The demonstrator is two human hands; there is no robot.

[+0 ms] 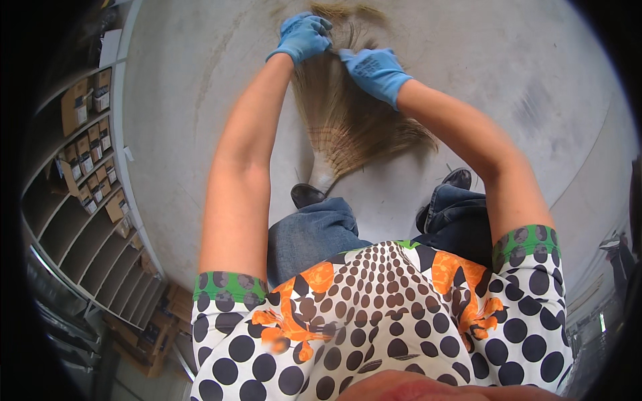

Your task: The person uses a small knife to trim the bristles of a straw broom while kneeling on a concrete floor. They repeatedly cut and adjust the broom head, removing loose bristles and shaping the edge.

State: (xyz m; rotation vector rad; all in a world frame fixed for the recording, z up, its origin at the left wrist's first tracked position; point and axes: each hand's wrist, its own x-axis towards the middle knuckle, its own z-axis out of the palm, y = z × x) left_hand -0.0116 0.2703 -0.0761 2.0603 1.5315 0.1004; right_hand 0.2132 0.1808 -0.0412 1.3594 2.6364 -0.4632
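A straw broom head (332,137) lies on the floor before me. Its bristles fan away from me and out to the right, and stitching runs across its narrow near part. My left hand (304,37), in a blue glove, is closed at the far ends of the bristles on the left side. Just to its right, my right hand (376,72), gloved alike, is closed with its fingertips at the bristle tips. What exactly lies between the fingers is partly hidden. The broom's narrow end reaches down beside my left shoe (307,195).
Loose straw (338,10) lies on the grey concrete floor (508,73) beyond my hands. At the left stands a shelf unit (87,257) with several cardboard boxes (83,150). My right shoe (458,178) is right of the broom.
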